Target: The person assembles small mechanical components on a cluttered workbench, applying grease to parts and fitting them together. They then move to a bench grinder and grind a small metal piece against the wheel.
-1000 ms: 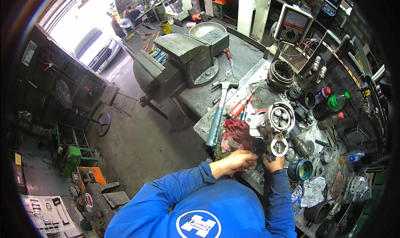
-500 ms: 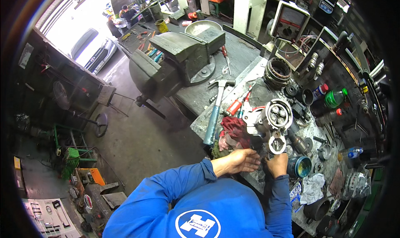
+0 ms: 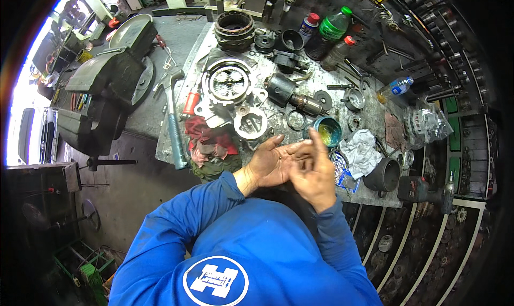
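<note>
My left hand (image 3: 270,164) lies palm up with its fingers stretched out, just off the bench's near edge. On its palm sits a tiny dark speck or part, too small to name. My right hand (image 3: 315,180) is over the left fingertips, index finger raised and the other fingers loosely bent; nothing shows in it. Past its fingertips stands an open teal jar of yellowish grease (image 3: 327,131). Beyond my left hand rests a light metal gear housing (image 3: 251,125), with a round set of gears (image 3: 229,83) in its larger ring.
Red rags (image 3: 206,140) and a claw hammer (image 3: 172,121) lie to the left, near a big bench vise (image 3: 101,86). A starter motor-like cylinder (image 3: 281,90), a metal ring (image 3: 296,119), bottles (image 3: 333,24) and a white crumpled cloth (image 3: 360,151) crowd the bench.
The view has swung right. My right hand has come away from beside the housing to over my left hand, whose palm has turned up.
</note>
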The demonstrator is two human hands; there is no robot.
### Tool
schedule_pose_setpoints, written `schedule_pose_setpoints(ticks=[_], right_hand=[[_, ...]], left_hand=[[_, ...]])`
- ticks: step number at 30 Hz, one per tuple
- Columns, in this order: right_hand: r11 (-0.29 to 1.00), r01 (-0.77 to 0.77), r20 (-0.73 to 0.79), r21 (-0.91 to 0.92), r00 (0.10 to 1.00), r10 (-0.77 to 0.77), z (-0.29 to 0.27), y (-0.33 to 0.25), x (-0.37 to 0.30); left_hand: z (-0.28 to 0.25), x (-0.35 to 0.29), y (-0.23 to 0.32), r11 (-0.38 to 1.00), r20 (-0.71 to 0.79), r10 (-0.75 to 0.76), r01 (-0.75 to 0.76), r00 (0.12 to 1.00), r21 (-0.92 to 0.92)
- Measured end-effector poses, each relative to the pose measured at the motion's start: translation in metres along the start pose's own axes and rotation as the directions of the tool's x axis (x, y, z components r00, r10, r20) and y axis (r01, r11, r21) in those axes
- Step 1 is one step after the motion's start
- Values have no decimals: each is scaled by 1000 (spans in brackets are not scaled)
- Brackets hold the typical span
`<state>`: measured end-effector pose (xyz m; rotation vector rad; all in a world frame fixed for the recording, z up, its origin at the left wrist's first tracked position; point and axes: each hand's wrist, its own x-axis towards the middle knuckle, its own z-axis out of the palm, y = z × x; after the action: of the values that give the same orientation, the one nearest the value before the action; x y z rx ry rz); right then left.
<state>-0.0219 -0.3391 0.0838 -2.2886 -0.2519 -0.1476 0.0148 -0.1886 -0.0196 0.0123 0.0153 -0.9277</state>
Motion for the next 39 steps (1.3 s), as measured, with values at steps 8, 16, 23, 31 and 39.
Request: schedule_pose_setpoints(ticks=[8, 16, 23, 31, 39], right_hand=[[876, 400, -45, -270, 904, -426, 30, 5, 48], [872, 273, -176, 406, 960, -219, 65, 4, 34], [876, -113, -40, 469, 988, 149, -26, -7, 35], [987, 149, 181, -65, 974, -136, 3, 5, 7], [967, 209, 203, -147, 963, -177, 28, 3, 11]], left_hand=[[23, 23, -17, 997, 22, 21, -19, 1000, -73], [22, 18, -15, 988, -46, 79, -84, 996, -130], [19, 11, -1, 976, 65, 33, -19, 997, -216], [6, 7, 6, 998, -38, 23, -21, 999, 57], [-14, -4, 8, 992, 42, 22, -27, 999, 123]])
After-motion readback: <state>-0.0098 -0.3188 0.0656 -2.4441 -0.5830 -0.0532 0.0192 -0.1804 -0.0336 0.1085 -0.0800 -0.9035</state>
